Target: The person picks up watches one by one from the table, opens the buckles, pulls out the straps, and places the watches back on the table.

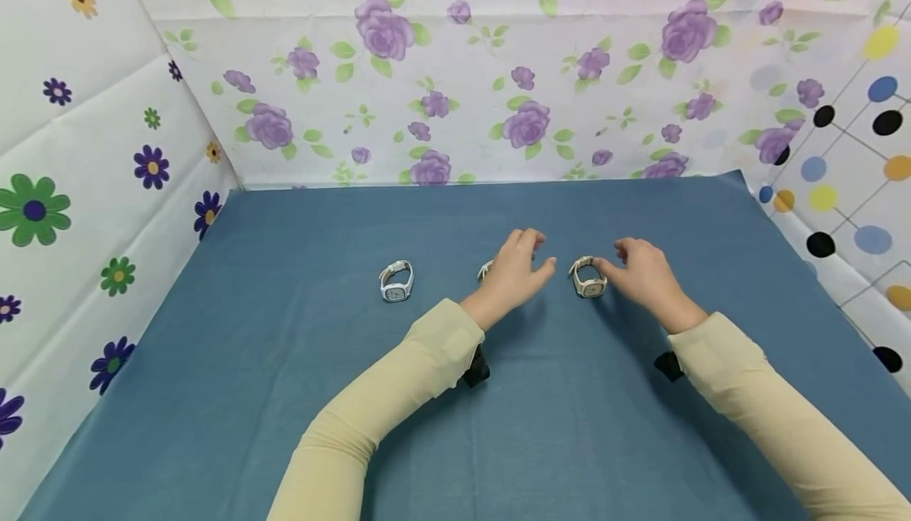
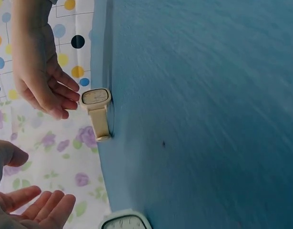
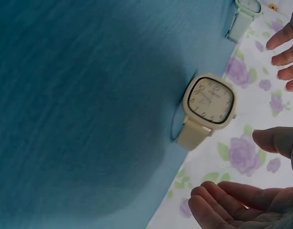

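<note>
A beige wristwatch (image 1: pixel 591 289) with a rounded square face lies on the blue cloth, its strap looped. Beside it, my right hand (image 1: pixel 644 276) hovers with loosely bent fingers; its thumb is close to the strap, and in the right wrist view there is a gap between this hand (image 3: pixel 251 205) and the watch (image 3: pixel 210 101). My left hand (image 1: pixel 508 272) is held over the middle watch (image 1: pixel 485 269), which it mostly hides; its fingers are spread and hold nothing. That watch (image 3: pixel 242 24) looks pale green in the right wrist view. Farther left lies a white watch (image 1: pixel 396 292).
The blue cloth (image 1: pixel 285 394) covers the table. A purple-flowered sheet (image 1: pixel 470 94) hangs along the back, a flower-patterned one (image 1: pixel 85 157) on the left and a dotted one (image 1: pixel 847 189) on the right. A black object (image 1: pixel 477 368) shows under each sleeve cuff.
</note>
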The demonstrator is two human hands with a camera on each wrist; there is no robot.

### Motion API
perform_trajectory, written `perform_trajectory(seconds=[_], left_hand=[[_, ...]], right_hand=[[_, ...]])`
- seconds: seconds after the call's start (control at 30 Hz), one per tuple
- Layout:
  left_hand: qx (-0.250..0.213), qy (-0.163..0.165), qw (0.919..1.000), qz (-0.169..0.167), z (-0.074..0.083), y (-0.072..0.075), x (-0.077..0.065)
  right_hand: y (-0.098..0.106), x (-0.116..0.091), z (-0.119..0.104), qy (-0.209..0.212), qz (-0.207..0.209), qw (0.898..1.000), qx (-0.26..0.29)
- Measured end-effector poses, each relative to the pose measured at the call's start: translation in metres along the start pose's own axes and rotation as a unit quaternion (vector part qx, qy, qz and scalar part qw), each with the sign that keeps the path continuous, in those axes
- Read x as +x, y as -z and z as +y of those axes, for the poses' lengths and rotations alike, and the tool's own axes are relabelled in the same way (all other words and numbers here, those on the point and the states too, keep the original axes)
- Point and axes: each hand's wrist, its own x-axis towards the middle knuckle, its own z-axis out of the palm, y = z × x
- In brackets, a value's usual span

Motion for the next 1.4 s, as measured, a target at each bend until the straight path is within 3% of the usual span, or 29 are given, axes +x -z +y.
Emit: perform_trajectory(seconds=[0.13,0.4,0.73,1.1,1.4], left_hand=[[-0.010,0.009,0.9998,0.014,0.002,-0.007,0.007],[-0.068,0.060,0.9959,-0.005,0.006,-0.018,0.013],[-0.097,0.098,0.9904,-0.008,0.002,-0.031,0.021],[-0.144,0.157,0.9770,0.003,0.002,-0.051,0.028],[-0.145,0.165,0.9752,0.023,0.009,-0.057,0.030]], right_hand=[[0.000,0.004,0.004,-0.011,-0.018,1.000,0.001],[-0.002,0.009,0.006,-0.050,-0.057,0.997,0.034],[-0.008,0.015,0.012,-0.068,-0.079,0.993,0.053],[-0.007,0.014,0.010,-0.107,-0.080,0.987,0.091],[-0.010,0.015,0.012,-0.121,-0.069,0.985,0.100]])
